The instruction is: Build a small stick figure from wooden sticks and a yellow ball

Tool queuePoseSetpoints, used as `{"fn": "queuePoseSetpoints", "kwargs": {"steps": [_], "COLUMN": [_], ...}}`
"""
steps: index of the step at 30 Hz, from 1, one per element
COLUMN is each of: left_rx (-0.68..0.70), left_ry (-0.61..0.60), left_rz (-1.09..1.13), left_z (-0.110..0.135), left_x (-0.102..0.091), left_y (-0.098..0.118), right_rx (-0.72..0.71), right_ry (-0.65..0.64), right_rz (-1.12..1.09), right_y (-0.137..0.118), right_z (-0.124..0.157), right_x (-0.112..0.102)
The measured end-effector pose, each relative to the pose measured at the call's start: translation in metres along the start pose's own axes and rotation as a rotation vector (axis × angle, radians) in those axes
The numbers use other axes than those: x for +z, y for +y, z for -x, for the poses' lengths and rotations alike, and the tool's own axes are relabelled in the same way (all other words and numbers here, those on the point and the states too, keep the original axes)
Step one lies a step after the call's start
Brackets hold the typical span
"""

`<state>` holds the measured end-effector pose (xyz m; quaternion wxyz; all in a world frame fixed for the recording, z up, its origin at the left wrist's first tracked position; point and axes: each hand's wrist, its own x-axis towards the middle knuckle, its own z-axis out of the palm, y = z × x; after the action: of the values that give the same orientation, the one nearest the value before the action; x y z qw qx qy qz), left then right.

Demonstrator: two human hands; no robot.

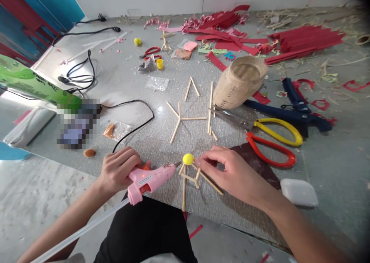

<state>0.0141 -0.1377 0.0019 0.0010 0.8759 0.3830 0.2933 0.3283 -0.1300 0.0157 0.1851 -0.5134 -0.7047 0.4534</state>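
My left hand [119, 169] is closed round the grip of a pink glue gun [150, 179], whose nozzle points at a small yellow ball [188, 159]. The ball sits on top of a little figure of thin wooden sticks [189, 178] near the table's front edge. My right hand [231, 174] pinches the figure just right of the ball, fingers curled onto the sticks. A clear glue stick [86, 226] trails out of the gun's back toward me.
Another glued stick shape [180, 119] and loose sticks lie mid-table beside a woven bamboo basket [239, 81]. Large red and yellow scissors [268, 139], a dark blue tool [295, 108], red paper strips [303, 43], black cables [83, 74] and a white box [299, 191] surround them.
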Motion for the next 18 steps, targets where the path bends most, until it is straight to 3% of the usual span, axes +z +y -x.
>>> {"fn": "queuePoseSetpoints", "kwargs": {"steps": [18], "left_rx": [0.072], "left_ry": [-0.005], "left_rz": [-0.003], "left_z": [0.0033], "left_x": [0.0027], "left_y": [-0.0028], "right_rx": [0.000], "right_ry": [-0.010], "right_rz": [-0.006], "right_y": [-0.0023], "right_z": [-0.0012], "right_x": [-0.0017]}}
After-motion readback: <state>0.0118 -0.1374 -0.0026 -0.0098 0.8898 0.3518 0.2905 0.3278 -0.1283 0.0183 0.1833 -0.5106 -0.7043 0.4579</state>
